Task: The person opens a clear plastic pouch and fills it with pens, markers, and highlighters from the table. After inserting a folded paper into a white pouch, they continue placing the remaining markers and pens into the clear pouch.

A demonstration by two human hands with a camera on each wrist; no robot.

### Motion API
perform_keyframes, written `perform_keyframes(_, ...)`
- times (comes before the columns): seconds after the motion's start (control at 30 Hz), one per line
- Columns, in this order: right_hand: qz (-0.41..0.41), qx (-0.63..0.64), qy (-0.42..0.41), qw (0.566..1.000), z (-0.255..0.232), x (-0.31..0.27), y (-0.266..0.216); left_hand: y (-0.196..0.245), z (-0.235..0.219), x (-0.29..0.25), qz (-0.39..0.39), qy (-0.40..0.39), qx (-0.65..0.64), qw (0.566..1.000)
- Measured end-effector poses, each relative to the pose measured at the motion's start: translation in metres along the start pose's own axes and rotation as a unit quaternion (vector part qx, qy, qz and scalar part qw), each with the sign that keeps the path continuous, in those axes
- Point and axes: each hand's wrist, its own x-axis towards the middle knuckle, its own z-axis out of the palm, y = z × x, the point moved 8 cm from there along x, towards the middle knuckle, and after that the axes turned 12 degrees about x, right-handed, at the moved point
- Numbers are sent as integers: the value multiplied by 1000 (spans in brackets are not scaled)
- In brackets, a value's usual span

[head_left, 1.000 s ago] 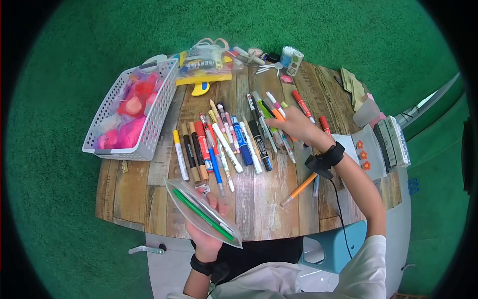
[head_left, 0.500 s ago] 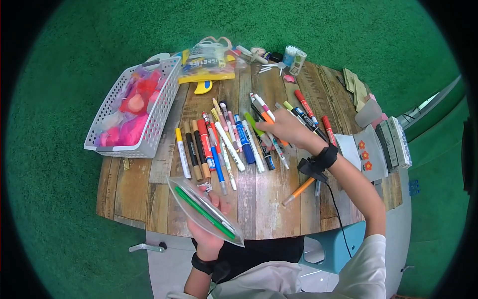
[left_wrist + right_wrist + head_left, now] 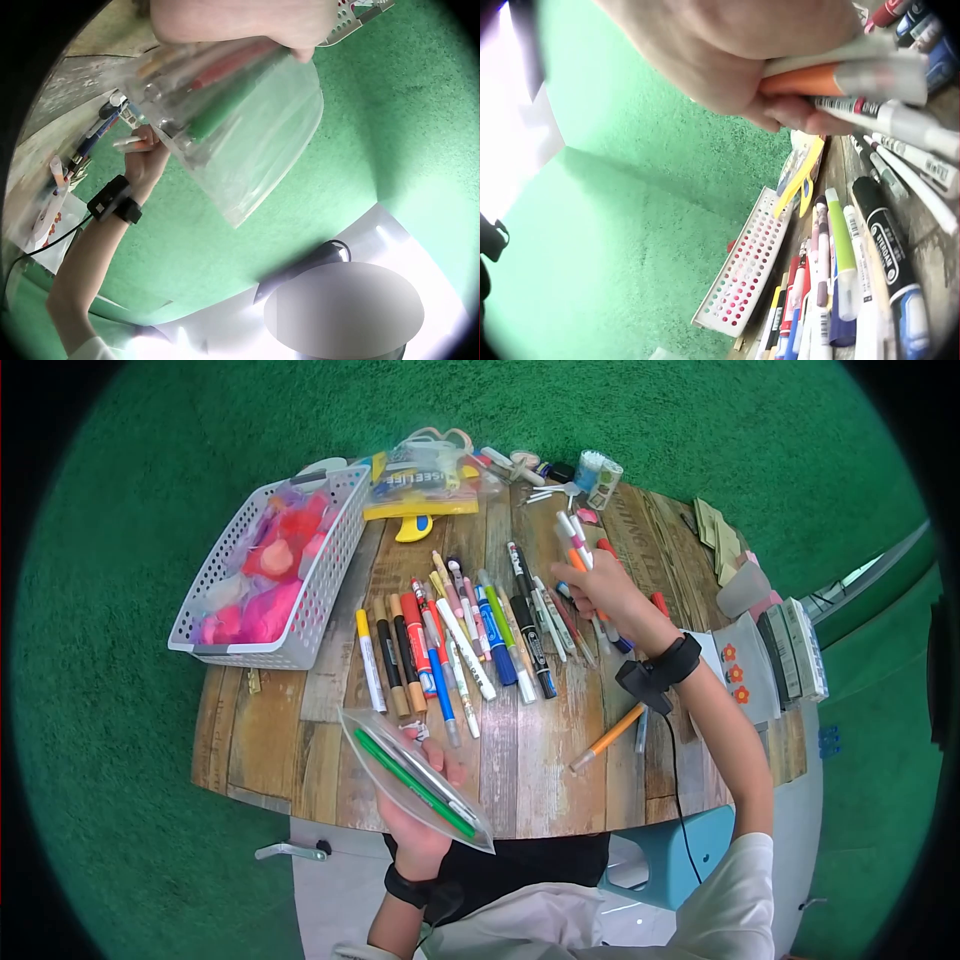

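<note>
My left hand (image 3: 412, 828) holds up a clear pouch (image 3: 470, 842) at the table's near edge, with a green pen (image 3: 415, 782) and other slim pens inside. In the left wrist view the pouch (image 3: 281, 142) hangs from the fingers. My right hand (image 3: 612, 595) grips several pens over the right part of the table, an orange marker (image 3: 806, 79) and a white-barrelled pen (image 3: 855, 109) among them. Left of it, a long row of markers and pens includes a lime-green marker (image 3: 501, 618) and a black marker (image 3: 530, 645).
A white basket (image 3: 335, 575) with pink and red items stands at the back left. Beside it lies a yellow-edged zip bag (image 3: 420, 510). An orange pen (image 3: 607, 738) lies near the right forearm; a flower-print sheet (image 3: 745, 665) and boxes (image 3: 795, 650) are at the right edge.
The lime-green marker has gone from the right hand's fingers into the row beside the blue marker. The right hand has since moved right, raising its pens. The left hand keeps the pouch.
</note>
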Motion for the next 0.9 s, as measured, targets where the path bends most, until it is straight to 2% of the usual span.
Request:
perform_keyframes(0.07,30,-46,11,998,-2,0,6,0,0,0,2,1,1,1000)
perform_keyframes(0.13,-54,-274,14,960,0,7,11,0,0,0,0,0,2,1000)
perform_keyframes(0.17,-54,-275,14,960,-1,13,22,0,0,0,0,0,1,1000)
perform_keyframes(0.23,-140,-431,33,891,5,18,24,0,0,0,3,-2,1,1000)
perform_keyframes(0.27,-78,-413,28,907,3,21,32,1,-1,0,4,-1,1,1000)
perform_keyframes(0.37,-128,-447,45,884,13,17,21,0,-2,2,4,-4,-8,1000)
perform_keyframes(0.43,-111,-458,30,882,16,19,21,0,-1,1,3,-8,-6,1000)
perform_keyframes(0.53,-137,-460,36,877,19,25,24,-1,-3,0,4,-4,-4,1000)
perform_keyframes(0.6,-49,-472,16,880,18,33,36,0,-1,0,3,-3,-3,1000)
perform_keyframes(0.7,-24,-475,26,879,20,33,33,1,0,0,4,1,0,1000)
perform_keyframes(0.83,-95,-421,52,901,6,31,6,1,-4,0,-3,24,7,1000)
perform_keyframes(0.87,-141,-409,64,899,2,25,-7,1,-5,0,0,25,7,1000)
perform_keyframes(0.9,-141,-409,62,899,-4,24,-9,1,-4,0,-3,20,5,1000)
